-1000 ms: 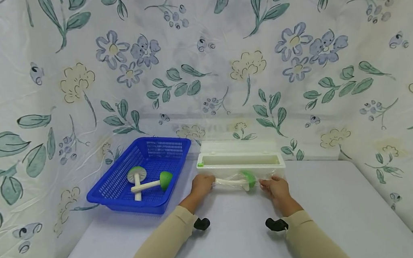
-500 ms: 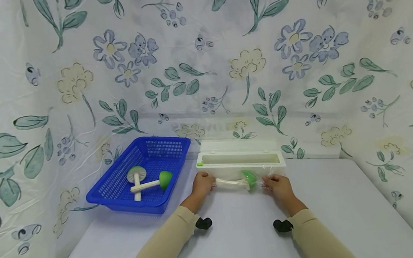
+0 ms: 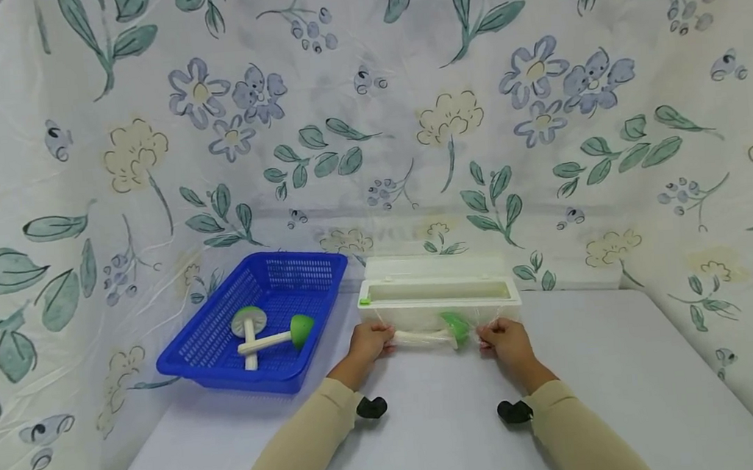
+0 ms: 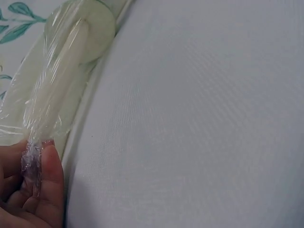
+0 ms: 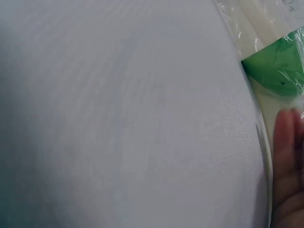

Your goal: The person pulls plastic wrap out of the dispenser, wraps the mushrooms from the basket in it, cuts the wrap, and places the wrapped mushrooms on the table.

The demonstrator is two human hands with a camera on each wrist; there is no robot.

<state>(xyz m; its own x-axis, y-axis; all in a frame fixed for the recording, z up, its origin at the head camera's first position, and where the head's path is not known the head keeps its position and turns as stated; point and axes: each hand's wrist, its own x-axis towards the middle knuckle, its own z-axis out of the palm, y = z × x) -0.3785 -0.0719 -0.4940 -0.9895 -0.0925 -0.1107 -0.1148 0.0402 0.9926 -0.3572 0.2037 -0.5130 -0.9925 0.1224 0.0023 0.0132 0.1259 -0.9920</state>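
A toy mushroom with a green cap (image 3: pixel 455 329) and a pale stem lies wrapped in clear plastic film (image 4: pixel 45 102), just in front of a white film dispenser box (image 3: pixel 438 309). My left hand (image 3: pixel 366 343) pinches the bunched film at the stem end; the left wrist view shows it between thumb and fingers. At the cap end, my right hand (image 3: pixel 511 340) holds the film's other side. Only part of that hand's fingers shows at the edge of the right wrist view, close to the green cap (image 5: pixel 280 66). Film spans from the hands up toward the box front.
To the left stands a blue mesh basket (image 3: pixel 242 380) with two green-capped mushrooms (image 3: pixel 301 331) in it. The dispenser's lid (image 3: pixel 432 264) is raised toward the patterned cloth backdrop. A white-covered table (image 3: pixel 445 429) extends in front and to the right.
My right hand has shifted slightly right with the film since a second ago. My left hand has dipped a little in the last half second. The mushroom stays in about the same spot.
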